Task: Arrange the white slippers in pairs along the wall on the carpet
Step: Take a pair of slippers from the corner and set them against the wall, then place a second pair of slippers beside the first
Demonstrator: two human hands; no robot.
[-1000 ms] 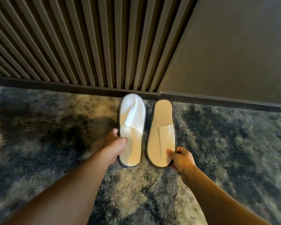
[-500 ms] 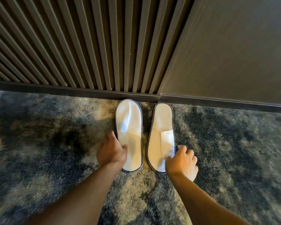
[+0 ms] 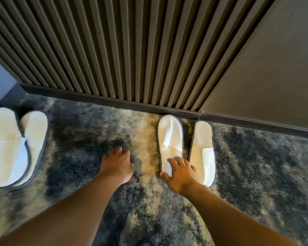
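Two white slippers with dark trim lie side by side on the carpet, toes against the wall's dark skirting: the left slipper (image 3: 170, 139) and the right slipper (image 3: 203, 150). My right hand (image 3: 180, 173) hovers over their heel ends with fingers spread, holding nothing. My left hand (image 3: 116, 166) is over bare carpet to the left of the pair, fingers apart and empty. A second pair (image 3: 16, 146) lies at the far left, one slipper overlapping the other, cut off by the frame edge.
The ribbed dark wall panel (image 3: 114, 50) and a smooth panel (image 3: 265, 68) stand behind a dark skirting board (image 3: 114, 102). Mottled grey and cream carpet (image 3: 82, 132) stretches between the two pairs and to the right.
Both hands have let go of the slippers and shifted left. The view has swung left, bringing the second pair into sight at the far left.
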